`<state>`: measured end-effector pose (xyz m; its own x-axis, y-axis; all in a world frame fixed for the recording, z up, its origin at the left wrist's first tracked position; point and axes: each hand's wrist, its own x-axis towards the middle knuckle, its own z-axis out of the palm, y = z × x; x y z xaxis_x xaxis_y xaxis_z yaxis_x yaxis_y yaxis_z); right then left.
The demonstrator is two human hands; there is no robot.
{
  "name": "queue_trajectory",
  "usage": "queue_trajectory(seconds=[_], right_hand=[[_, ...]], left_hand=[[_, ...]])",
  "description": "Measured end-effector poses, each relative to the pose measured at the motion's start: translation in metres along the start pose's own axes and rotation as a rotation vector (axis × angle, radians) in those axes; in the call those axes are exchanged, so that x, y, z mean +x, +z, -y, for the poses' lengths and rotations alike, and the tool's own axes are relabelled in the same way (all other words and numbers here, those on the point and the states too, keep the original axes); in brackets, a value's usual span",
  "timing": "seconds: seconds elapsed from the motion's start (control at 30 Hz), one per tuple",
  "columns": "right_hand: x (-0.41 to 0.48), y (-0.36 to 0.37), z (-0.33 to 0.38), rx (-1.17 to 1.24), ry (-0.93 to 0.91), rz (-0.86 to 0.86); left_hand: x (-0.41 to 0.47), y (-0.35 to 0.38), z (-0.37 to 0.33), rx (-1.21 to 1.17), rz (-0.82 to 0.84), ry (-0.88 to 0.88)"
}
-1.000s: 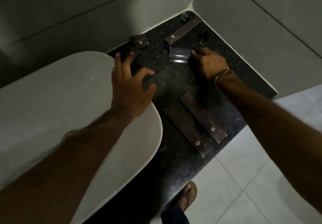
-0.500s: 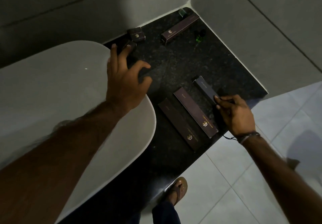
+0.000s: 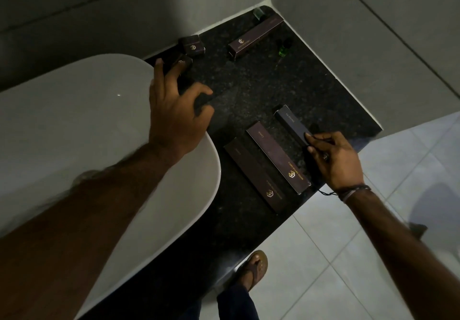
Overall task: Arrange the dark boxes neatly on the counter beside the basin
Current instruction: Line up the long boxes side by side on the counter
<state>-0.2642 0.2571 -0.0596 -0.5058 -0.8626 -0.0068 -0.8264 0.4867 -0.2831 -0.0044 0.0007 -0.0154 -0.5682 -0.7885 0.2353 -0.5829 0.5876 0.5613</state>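
Your right hand (image 3: 334,156) pinches the near end of a slim dark box (image 3: 291,123) lying on the black counter (image 3: 249,90) – just beside the long box (image 3: 277,156) printed "Comb". Your left hand (image 3: 175,110), fingers spread and holding nothing, rests at the basin (image 3: 74,120) rim.

The counter (image 3: 251,90) at centre frame looks like polished dark speckled stone. The basin (image 3: 74,133) at left is smooth, glossy white ceramic. The long boxes (image 3: 277,156) are matt dark card with gold print. A small green bottle (image 3: 283,48), upper right, looks glossy.
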Motion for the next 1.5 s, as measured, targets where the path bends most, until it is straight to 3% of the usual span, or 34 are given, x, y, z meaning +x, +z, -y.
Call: queue_trajectory(seconds=[0.2,0.33,0.4,0.6,0.83,1.2,1.5], right_hand=[[0.001,-0.007,0.005,-0.010,-0.015,0.021],[0.020,-0.023,0.016,0.072,0.078,-0.297],[0.047,-0.026,0.034,0.136,0.085,-0.360],[0.173,-0.001,0.122,0.152,0.059,-0.166],[0.297,0.013,0.171,0.018,0.318,0.012],[0.268,0.021,0.152,-0.289,-0.044,0.140],[0.252,0.006,0.121,-0.369,-0.180,0.279]], left_hand=[[0.000,0.002,0.000,0.003,-0.029,-0.009],[0.000,0.004,0.002,0.008,-0.022,-0.016],[0.001,0.004,0.002,-0.006,-0.004,-0.026],[0.000,0.005,0.006,0.032,0.028,-0.022],[-0.001,0.007,0.008,0.059,0.053,-0.036],[-0.001,0.007,0.009,0.058,0.077,-0.052],[-0.001,0.005,0.007,0.063,0.070,-0.034]])
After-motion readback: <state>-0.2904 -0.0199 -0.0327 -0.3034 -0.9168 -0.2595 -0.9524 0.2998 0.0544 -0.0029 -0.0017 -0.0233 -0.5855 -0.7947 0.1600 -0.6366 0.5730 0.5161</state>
